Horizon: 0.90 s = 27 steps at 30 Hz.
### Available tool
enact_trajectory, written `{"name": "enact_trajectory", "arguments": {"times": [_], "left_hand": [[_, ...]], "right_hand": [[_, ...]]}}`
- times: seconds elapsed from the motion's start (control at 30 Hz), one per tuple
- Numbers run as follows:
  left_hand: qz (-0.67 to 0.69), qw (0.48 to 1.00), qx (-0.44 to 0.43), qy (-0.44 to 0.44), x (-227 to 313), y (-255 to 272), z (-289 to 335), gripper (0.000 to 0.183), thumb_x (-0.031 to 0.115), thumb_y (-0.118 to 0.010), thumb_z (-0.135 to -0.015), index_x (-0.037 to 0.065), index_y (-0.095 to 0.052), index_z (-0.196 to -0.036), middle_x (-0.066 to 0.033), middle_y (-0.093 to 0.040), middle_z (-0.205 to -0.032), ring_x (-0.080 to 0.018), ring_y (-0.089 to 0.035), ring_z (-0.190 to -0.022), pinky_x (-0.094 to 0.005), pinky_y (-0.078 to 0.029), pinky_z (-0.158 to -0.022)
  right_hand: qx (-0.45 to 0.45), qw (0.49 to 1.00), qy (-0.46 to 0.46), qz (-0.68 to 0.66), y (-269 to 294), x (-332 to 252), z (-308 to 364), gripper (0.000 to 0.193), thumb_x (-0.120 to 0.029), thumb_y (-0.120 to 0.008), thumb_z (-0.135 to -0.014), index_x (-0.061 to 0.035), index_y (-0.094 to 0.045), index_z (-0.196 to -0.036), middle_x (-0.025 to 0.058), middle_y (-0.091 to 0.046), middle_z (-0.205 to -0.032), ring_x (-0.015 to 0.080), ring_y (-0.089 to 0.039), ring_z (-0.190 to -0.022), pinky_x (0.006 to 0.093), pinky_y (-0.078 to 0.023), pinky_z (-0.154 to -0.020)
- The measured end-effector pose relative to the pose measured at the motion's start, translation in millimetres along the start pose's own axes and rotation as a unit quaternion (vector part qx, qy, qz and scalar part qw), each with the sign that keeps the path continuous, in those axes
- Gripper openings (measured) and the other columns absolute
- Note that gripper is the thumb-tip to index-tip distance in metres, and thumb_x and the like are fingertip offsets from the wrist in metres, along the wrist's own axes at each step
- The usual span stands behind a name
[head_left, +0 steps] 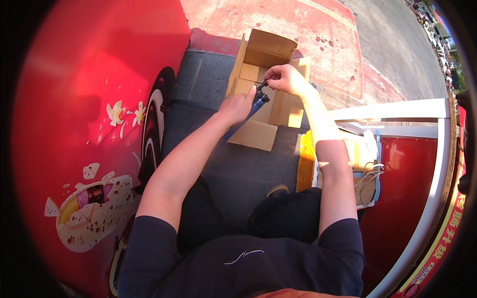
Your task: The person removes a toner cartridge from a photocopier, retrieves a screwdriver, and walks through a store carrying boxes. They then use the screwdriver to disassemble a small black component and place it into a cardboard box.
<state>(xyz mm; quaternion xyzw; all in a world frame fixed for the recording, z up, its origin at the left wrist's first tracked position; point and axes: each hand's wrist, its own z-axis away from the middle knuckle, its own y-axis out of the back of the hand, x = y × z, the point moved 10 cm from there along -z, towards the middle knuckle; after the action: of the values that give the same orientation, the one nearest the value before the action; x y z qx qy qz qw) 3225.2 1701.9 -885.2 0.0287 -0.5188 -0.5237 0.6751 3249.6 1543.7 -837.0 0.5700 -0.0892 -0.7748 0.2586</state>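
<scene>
A blue tube-shaped object [257, 106] with a black fitting at its upper end slants over an open cardboard box [252, 135]; its exact kind is unclear. My left hand [237, 107] is closed around it, thumb pointing up along the side. The fingers of my right hand [289, 80] pinch the tip of a thin black piece [262, 86] just above the fitting. Whether that piece is joined to the tube cannot be made out. Part of the tube is hidden behind my left hand and forearm. The box stands on the ground with its flaps spread outward.
A tall red panel [84, 44] with printed flowers and a frozen treat rises close on the left. Right of my knees sits a package with yellow tape [305, 161] and a white cord [370, 175]. Beyond it run a white frame [392, 108] and a red board [405, 174].
</scene>
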Motion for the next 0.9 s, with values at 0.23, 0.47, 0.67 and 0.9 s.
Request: {"name": "enact_trajectory", "arguments": {"times": [0.23, 0.47, 0.67, 0.9], "left_hand": [[-0.037, 0.999, -0.002, 0.016, -5.0, -4.1, -4.7, 0.085, 0.059, -0.014, -0.104, -0.004, -0.071, -0.104, -0.0299, -0.067, -0.11, -0.0459, -0.061, -0.111, -0.0509, -0.046, -0.097], [-0.04, 0.999, -0.006, 0.028, -5.5, -7.9, -6.5, 0.085, 0.059, -0.015, -0.104, -0.004, -0.072, -0.103, -0.0294, -0.067, -0.109, -0.0451, -0.062, -0.111, -0.0503, -0.046, -0.097], [-0.046, 0.997, -0.047, 0.049, -2.2, -9.2, -3.4, 0.086, 0.061, -0.012, -0.103, -0.003, -0.069, -0.115, -0.0309, -0.064, -0.119, -0.0461, -0.056, -0.12, -0.05, -0.041, -0.104], [-0.062, 0.997, -0.024, 0.033, -0.7, -7.2, 1.7, 0.085, 0.059, -0.013, -0.103, -0.004, -0.071, -0.105, -0.0297, -0.066, -0.112, -0.0456, -0.06, -0.112, -0.0502, -0.044, -0.1]], "right_hand": [[0.001, 0.997, -0.03, -0.067, 14.8, 27.2, -6.9, 0.025, -0.011, -0.065, -0.083, 0.0013, -0.071, -0.105, 0.0042, -0.07, -0.085, 0.0105, -0.063, -0.071, 0.0245, -0.053, -0.065], [-0.019, 0.991, -0.049, -0.123, 4.2, 44.0, -12.5, 0.022, -0.02, -0.072, -0.087, -0.0027, -0.071, -0.1, 0.002, -0.069, -0.084, 0.0098, -0.064, -0.071, 0.0234, -0.053, -0.064], [0.014, 0.983, -0.05, -0.177, 17.9, 62.5, -19.5, 0.022, -0.021, -0.073, -0.089, -0.0028, -0.07, -0.101, 0.0003, -0.068, -0.083, 0.008, -0.06, -0.069, 0.0224, -0.051, -0.063], [0.096, 0.977, -0.074, -0.177, 78.5, 100.6, -20.0, 0.022, -0.022, -0.069, -0.094, -0.0025, -0.07, -0.105, -0.0009, -0.066, -0.083, 0.0053, -0.057, -0.069, 0.0206, -0.049, -0.061]]}}
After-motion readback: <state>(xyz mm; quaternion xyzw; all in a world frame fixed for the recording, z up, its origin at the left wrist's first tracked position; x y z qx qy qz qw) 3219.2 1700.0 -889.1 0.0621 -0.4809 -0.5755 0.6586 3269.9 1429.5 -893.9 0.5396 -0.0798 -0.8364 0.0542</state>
